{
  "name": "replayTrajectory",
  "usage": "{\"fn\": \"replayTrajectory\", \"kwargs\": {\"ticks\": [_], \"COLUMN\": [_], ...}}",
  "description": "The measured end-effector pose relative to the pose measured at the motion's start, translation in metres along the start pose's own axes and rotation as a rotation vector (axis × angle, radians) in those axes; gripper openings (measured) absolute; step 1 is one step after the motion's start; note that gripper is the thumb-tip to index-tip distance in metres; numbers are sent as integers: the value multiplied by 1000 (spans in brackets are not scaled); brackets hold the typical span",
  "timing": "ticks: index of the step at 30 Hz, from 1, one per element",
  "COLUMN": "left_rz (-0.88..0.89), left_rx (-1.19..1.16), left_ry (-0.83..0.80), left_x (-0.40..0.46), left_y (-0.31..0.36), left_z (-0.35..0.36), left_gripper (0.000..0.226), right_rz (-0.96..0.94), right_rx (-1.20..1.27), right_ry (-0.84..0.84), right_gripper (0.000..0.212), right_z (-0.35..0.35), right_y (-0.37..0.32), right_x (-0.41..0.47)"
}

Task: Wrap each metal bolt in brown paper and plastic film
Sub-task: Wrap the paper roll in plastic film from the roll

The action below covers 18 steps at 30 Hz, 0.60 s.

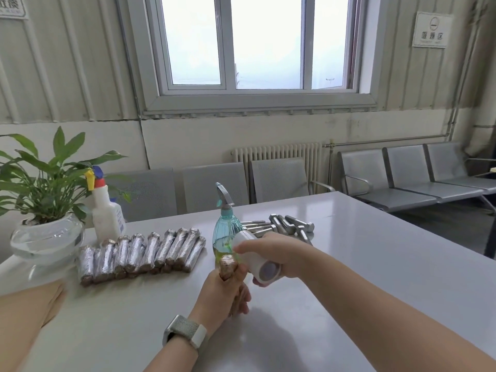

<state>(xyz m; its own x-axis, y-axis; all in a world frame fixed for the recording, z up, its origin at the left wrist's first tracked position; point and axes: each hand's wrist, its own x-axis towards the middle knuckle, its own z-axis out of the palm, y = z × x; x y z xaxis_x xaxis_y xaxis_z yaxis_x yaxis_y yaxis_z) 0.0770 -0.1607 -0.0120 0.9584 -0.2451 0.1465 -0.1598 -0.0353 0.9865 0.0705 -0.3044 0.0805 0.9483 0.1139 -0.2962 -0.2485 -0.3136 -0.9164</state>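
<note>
So we've got the left hand (224, 287) curled tight around a bolt already in brown paper (228, 267), standing it nearly upright with the papered head poking out above the fist. The right hand (279, 257) is wrapped around the roll of plastic film (255, 260), thumb on top, fingers underneath, held just beside the bolt's head on its right. A bit of film looks stretched between roll and bolt, but it's too clear to say for sure.

Handling-wise, we'd guess a steel bolt like that is heavy and stiff, so a full-fist grip on the shank makes sense. The paper probably gives some friction, but film goes slippery once layered, so keep the grip low on the shank and leave the head free for winding. The roll should be light, and the film is clingy and stretchy, easy to bunch if tension drops.

Beyond the left hand sits a row of finished wrapped bolts (139, 255). Just past the right hand lies a pile of bare bolts (284, 226), still to do. A teal spray bottle (225, 232) stands right behind both hands, with a white spray bottle (107, 213) and a potted plant (45, 200) further out to the left.

Everything rests on a glossy white surface (375, 264). Room has a big window (257, 44), a radiator (279, 159) under it, and grey metal bench seats (418, 173) along the wall.
</note>
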Motion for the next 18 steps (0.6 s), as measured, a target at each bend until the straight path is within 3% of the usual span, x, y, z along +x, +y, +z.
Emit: {"fn": "replayTrajectory", "kwargs": {"ticks": [4,9,12,15,16,18], "left_rz": [33,-14,8,-40,-41,-29], "left_rx": [143,114,93,82,86,19], "left_ry": [17,-36,-112,3,58,-53], "left_x": [-10,-23,-40,-44,-43,-54], "left_y": [4,10,14,18,15,9], "left_z": [-3,-34,-63,-79,-86,-94], "left_gripper": [61,68,60,70,66,37], "right_rz": [-1,-45,-88,-104,-103,-107], "right_rx": [84,76,67,-7,-38,-125], "right_ry": [8,-25,-89,-95,-90,-82], "right_gripper": [36,51,52,51,54,63], "right_z": [1,11,29,44,47,52], "right_y": [4,7,2,-4,-5,-7], "right_x": [-5,-7,-4,0,1,3]}}
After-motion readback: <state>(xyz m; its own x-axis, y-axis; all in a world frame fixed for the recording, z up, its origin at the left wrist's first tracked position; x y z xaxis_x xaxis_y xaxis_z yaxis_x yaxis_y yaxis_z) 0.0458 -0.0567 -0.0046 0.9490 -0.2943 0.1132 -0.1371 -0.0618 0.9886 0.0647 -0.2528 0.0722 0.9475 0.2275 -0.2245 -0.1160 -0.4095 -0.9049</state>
